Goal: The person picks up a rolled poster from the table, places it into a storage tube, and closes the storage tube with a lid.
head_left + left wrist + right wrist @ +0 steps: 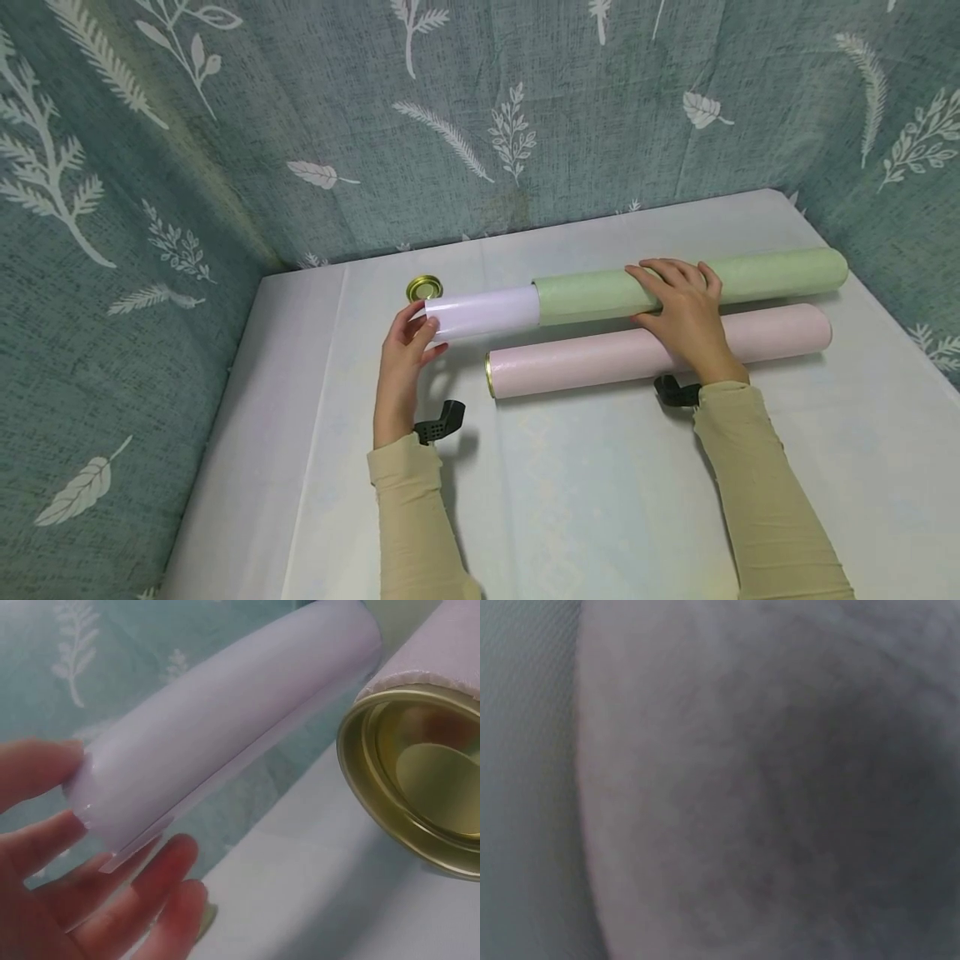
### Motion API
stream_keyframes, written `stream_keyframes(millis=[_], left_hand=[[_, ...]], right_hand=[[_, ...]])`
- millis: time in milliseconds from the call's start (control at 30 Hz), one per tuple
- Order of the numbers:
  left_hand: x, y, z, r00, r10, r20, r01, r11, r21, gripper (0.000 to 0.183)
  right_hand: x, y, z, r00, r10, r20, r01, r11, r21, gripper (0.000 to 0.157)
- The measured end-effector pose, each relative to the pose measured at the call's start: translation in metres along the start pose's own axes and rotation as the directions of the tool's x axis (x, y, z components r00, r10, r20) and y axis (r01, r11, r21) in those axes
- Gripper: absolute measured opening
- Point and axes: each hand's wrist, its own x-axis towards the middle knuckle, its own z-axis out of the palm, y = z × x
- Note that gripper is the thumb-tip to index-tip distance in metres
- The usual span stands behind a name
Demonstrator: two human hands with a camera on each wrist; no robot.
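Toward the far side of the white table [600, 483], a lilac roll [483, 314] sticks out of the left end of a green tube [776, 273], the rest of its length hidden inside. The left hand [403, 354] is partly closed, holding the roll's outer end between thumb and fingers, with the lower fingers loosely bent beneath. The right hand [684, 312] curves broadly over the green tube and grips it, thumb on the near side, fingers on the far side (the right wrist view is too blurred to add anything). Just in front, under the right wrist, lies a pink tube [570, 364] with a gold-rimmed end; whether the arm touches it, I cannot tell. A gold lid [424, 288] lies just behind the roll's outer end.

The roll looks thin, and its long loose edge shows in the left wrist view, so that edge seems the likeliest trouble: if the fingers slacken, the layers could spread and jam at the tube's mouth; a hard pinch could crease the end. Tilting the left hand could bend the roll where it meets the rim. Should the right hand ease off, the green tube could turn and knock the pink tube. A careless sideways swing of the left fingers could send the lid skidding.
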Motion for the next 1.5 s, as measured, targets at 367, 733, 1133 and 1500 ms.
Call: stream_keyframes(millis=[367, 733, 1133, 1500], left_hand=[[-0.021, 0.045, 0.020, 0.995, -0.087, 0.058, 0.081, 0.992, 0.097, 0.050], [-0.023, 0.042, 0.029, 0.994, -0.094, 0.061, 0.087, 0.989, 0.116, 0.048], [-0.035, 0.065, 0.039, 0.990, -0.078, 0.114, 0.056, 0.981, 0.183, 0.047], [-0.030, 0.063, 0.041, 0.985, -0.035, 0.172, 0.006, 0.986, 0.168, 0.049]], right_hand=[[0.000, -0.001, 0.001, 1.000, -0.001, 0.017, 0.001, 1.000, 0.001, 0.075], [-0.003, 0.000, 0.002, 1.000, -0.010, 0.005, 0.010, 1.000, 0.016, 0.075], [-0.005, 0.000, 0.002, 1.000, -0.002, 0.005, 0.002, 1.000, 0.012, 0.075], [-0.002, -0.001, -0.001, 1.000, -0.008, -0.008, 0.008, 1.000, 0.010, 0.075]])
